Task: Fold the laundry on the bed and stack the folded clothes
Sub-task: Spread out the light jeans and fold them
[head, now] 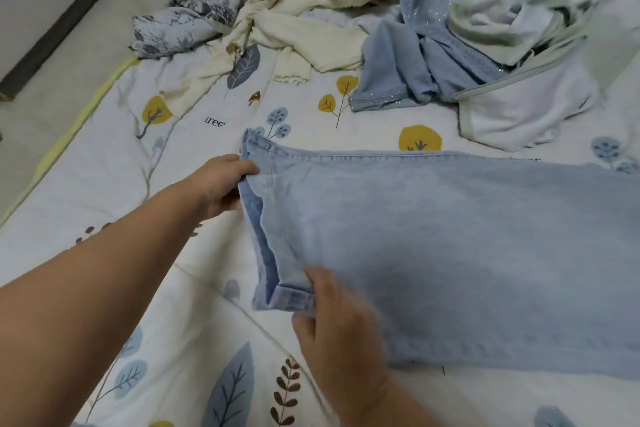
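Soft, even indoor light fills the scene, moderately bright, with no glare and only faint shadows under the flat pale-blue denim jeans (pixel 450 236) and beneath the forearms. The wide lens bends the edge of the white leaf-printed bed cover (pixel 194 305) at far left. Motion blur smears the mint-trimmed white garment (pixel 519 107) at upper right and slightly softens the right hand (pixel 339 333).

Both bare forearms are reaching forward toward the hem end of the jeans (pixel 433 246). The left hand (pixel 221 189) is pinching the far corner of that hem, thumb on top and fingers curled underneath. The right hand (pixel 337 326) is gripping the near corner, knuckles facing up.
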{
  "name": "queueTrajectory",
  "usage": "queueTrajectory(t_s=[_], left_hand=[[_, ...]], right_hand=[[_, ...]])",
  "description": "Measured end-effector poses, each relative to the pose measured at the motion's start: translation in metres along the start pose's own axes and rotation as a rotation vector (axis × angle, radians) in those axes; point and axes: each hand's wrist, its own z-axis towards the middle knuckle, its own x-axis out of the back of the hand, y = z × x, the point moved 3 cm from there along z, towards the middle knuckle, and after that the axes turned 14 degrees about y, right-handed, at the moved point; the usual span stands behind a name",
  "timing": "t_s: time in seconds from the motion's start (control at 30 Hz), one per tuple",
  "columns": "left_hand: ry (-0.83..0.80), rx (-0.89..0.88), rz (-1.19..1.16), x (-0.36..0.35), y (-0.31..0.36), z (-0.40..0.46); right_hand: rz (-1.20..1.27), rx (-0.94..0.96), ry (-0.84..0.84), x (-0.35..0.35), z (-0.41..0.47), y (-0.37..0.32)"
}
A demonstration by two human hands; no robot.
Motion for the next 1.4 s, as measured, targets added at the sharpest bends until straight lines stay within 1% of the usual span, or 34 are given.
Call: queueTrajectory(t_s=[0.1, 0.2, 0.3, 0.37, 0.43, 0.5, 0.67, 0.73, 0.83, 0.9, 0.97, 1.0, 1.07, 1.1, 1.13, 1.2, 1.27, 1.33, 1.4], left_hand=[[-0.002, -0.062, -0.064, -0.026, 0.025, -0.016], [-0.004, -0.158, -0.107, -0.062, 0.056, -0.040], [-0.027, -0.257, -0.094, -0.101, 0.082, -0.067], [-0.040, -0.316, -0.057, -0.128, 0.094, -0.083], [-0.040, -0.364, -0.037, -0.155, 0.101, -0.096], [-0.055, -0.395, -0.031, -0.182, 0.106, -0.108], [-0.107, -0.455, 0.005, -0.252, 0.109, -0.134], [-0.125, -0.492, 0.014, -0.280, 0.108, -0.144], [-0.134, -0.537, 0.017, -0.324, 0.104, -0.157], [-0.147, -0.555, 0.072, -0.352, 0.097, -0.164], [-0.222, -0.543, 0.155, -0.379, 0.084, -0.170], [-0.274, -0.544, 0.219, -0.392, 0.076, -0.171], [-0.317, -0.665, 0.469, -0.408, 0.060, -0.171], [-0.287, -0.731, 0.591, -0.409, 0.054, -0.167], [-0.221, -0.788, 0.667, -0.407, 0.051, -0.161], [-0.049, -0.874, 0.722, -0.395, 0.049, -0.144], [0.139, -0.954, 0.786, -0.379, 0.053, -0.126], [0.252, -0.973, 0.910, -0.363, 0.054, -0.107], [0.255, -0.903, 1.066, -0.349, 0.054, -0.087]], right_hand=[[0.110, -0.179, 0.101, 0.031, 0.013, 0.021], [0.168, -0.301, 0.185, 0.060, 0.018, 0.041], [0.176, -0.412, 0.276, 0.085, 0.015, 0.067], [0.134, -0.469, 0.317, 0.102, 0.010, 0.085], [0.134, -0.546, 0.362, 0.116, 0.004, 0.104], [0.197, -0.653, 0.393, 0.128, 0.000, 0.122], [0.252, -0.911, 0.464, 0.157, -0.015, 0.169], [0.254, -0.981, 0.493, 0.169, -0.021, 0.187], [0.180, -1.041, 0.513, 0.188, -0.029, 0.213], [0.136, -1.121, 0.534, 0.198, -0.037, 0.232], [0.091, -1.226, 0.518, 0.204, -0.049, 0.250], [0.064, -1.283, 0.477, 0.205, -0.055, 0.258], [0.050, -1.362, 0.386, 0.202, -0.063, 0.268], [0.060, -1.384, 0.365, 0.201, -0.064, 0.271], [0.082, -1.414, 0.368, 0.199, -0.065, 0.274], [0.151, -1.490, 0.439, 0.200, -0.061, 0.274], [0.145, -1.502, 0.514, 0.203, -0.056, 0.274], [0.131, -1.496, 0.543, 0.208, -0.052, 0.275], [0.114, -1.471, 0.534, 0.211, -0.050, 0.277]])
